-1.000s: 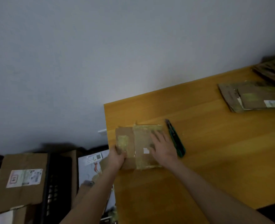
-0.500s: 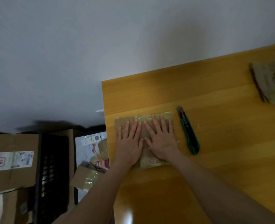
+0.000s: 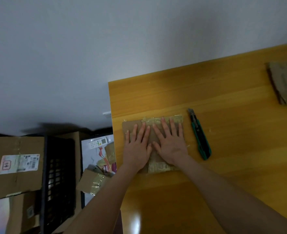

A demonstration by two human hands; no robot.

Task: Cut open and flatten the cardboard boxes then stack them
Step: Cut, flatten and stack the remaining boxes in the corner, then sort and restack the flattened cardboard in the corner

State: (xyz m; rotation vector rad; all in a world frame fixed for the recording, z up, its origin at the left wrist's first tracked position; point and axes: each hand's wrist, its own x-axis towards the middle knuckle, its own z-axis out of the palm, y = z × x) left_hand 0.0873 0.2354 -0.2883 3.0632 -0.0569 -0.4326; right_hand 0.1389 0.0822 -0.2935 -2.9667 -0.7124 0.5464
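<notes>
On the table (image 3: 223, 166), both hands' fingers (image 3: 140, 132) press spread flat on taped cardboard (image 3: 131, 125); labels unreadable

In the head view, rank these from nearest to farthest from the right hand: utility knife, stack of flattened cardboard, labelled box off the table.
From the right hand:
1. Utility knife, just to its right on the table.
2. Stack of flattened cardboard, far right table edge.
3. Labelled box, off the table, far left.

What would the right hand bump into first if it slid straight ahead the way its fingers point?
Probably nothing on the table: past the far edge of the flattened box under the right hand lies bare table, then the wall. The knife lies off to the side.
</notes>
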